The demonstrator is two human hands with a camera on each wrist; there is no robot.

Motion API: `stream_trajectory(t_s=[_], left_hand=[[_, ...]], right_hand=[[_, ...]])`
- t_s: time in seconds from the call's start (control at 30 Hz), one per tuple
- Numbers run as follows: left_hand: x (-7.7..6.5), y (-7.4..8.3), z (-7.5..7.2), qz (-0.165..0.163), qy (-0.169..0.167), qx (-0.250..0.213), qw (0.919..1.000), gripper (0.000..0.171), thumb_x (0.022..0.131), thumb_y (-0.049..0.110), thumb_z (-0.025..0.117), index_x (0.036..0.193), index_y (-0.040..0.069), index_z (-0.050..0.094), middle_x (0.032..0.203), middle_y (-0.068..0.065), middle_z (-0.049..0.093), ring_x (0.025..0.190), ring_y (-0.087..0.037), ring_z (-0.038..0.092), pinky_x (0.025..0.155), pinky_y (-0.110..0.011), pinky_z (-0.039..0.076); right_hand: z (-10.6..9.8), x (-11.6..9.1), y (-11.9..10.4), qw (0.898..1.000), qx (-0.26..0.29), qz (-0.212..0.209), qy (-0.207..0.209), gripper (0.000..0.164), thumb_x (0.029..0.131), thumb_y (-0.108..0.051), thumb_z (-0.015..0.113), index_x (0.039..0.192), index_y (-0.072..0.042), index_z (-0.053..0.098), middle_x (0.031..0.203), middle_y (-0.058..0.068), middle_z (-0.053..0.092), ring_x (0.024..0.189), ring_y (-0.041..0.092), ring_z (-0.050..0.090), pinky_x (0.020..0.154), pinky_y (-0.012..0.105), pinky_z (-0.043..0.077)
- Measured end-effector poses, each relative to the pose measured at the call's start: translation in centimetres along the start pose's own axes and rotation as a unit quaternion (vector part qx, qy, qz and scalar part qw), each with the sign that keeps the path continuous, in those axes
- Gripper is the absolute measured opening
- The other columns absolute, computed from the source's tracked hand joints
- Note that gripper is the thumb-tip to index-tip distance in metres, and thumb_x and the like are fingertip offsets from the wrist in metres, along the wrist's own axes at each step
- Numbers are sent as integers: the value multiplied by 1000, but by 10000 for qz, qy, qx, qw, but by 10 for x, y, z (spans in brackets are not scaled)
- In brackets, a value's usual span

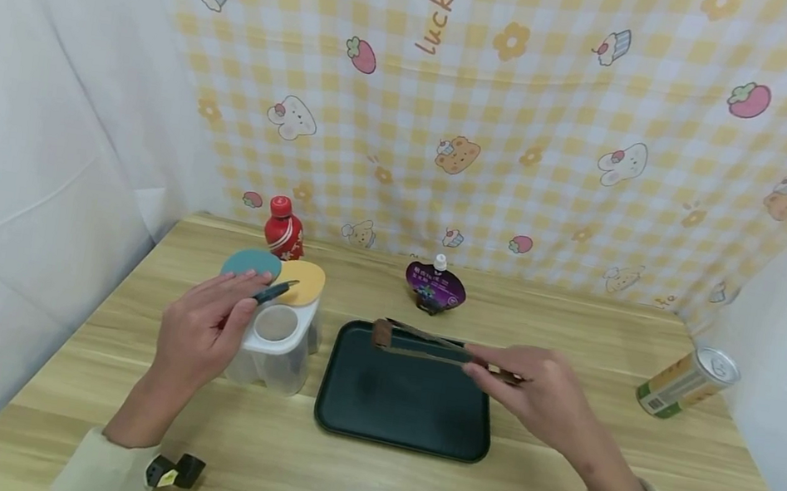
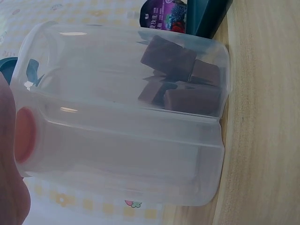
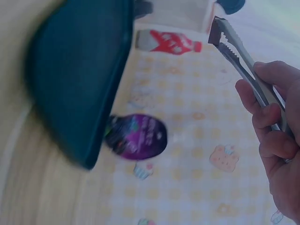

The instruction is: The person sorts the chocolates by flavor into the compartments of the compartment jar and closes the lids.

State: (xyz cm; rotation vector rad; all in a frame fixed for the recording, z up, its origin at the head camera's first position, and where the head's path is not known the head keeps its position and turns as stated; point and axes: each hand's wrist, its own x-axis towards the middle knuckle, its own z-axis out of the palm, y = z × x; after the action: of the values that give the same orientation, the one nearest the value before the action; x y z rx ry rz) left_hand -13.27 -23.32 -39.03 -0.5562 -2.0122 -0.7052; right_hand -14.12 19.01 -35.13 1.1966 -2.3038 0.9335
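Observation:
A clear storage container [image 1: 283, 364] with round-cornered lids stands at the left, one opening [image 1: 275, 323] uncovered. My left hand [image 1: 204, 324] reaches over its top, a raised dark blue lid [image 1: 274, 292] pinched between thumb and fingers. In the left wrist view, several brown blocks [image 2: 192, 98] lie at the bottom of one compartment. My right hand [image 1: 533, 383] grips a pair of metal tongs [image 1: 426, 357]. Their tips hold a brown block [image 1: 382, 334] above the left rear part of a dark green tray [image 1: 407, 415]. The right wrist view shows the tongs' toothed arms around the block.
Behind the container stands a red bottle [image 1: 284, 230]. A purple spouted pouch [image 1: 435, 287] is beyond the tray, near the checked curtain [image 1: 399, 95]. At the right a can [image 1: 687, 383] stands near the table's edge. Teal [image 1: 252, 262] and yellow [image 1: 302, 283] lids cover other compartments.

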Motion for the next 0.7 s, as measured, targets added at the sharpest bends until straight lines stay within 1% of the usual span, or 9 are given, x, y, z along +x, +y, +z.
stream_trajectory(t_s=[0.13, 0.27, 0.37, 0.57, 0.7], left_hand=[[0, 0, 0, -18, -12, -3, 10000, 62, 108, 50, 47, 110, -2, 79, 110, -12, 76, 100, -38, 73, 109, -20, 39], [-1, 0, 0, -4, 6, -11, 10000, 61, 108, 49, 47, 110, -3, 79, 110, -12, 76, 99, -39, 73, 109, -20, 39], [-1, 0, 0, 33, 43, -10, 10000, 60, 108, 49, 47, 110, -3, 79, 109, -13, 76, 98, -39, 73, 109, -20, 39], [0, -1, 2, 120, 69, 8, 9999, 59, 108, 47, 47, 110, -3, 78, 109, -13, 76, 98, -39, 73, 109, -21, 40], [0, -1, 2, 121, 72, -4, 9999, 59, 109, 47, 47, 110, -3, 79, 109, -14, 76, 97, -40, 73, 109, -21, 40]], right_hand=[[16, 21, -9, 9990, 363, -117, 230, 18, 92, -12, 79, 109, -6, 81, 79, -12, 73, 53, -5, 43, 47, 13, 38], [34, 38, -19, 9955, 793, -338, 394, 20, 89, -5, 81, 109, -5, 81, 76, -10, 71, 51, -2, 41, 47, 14, 35], [47, 49, -25, 9922, 1087, -450, 401, 23, 87, -1, 81, 110, -3, 80, 74, -9, 71, 51, -1, 41, 46, 14, 36], [65, 60, -32, 9889, 1329, -465, 469, 24, 86, 1, 81, 110, -1, 80, 74, -6, 72, 51, 0, 40, 47, 14, 35], [72, 62, -34, 9884, 1425, -345, 397, 23, 87, 0, 80, 111, -2, 80, 74, -7, 71, 51, 0, 39, 46, 15, 35]])
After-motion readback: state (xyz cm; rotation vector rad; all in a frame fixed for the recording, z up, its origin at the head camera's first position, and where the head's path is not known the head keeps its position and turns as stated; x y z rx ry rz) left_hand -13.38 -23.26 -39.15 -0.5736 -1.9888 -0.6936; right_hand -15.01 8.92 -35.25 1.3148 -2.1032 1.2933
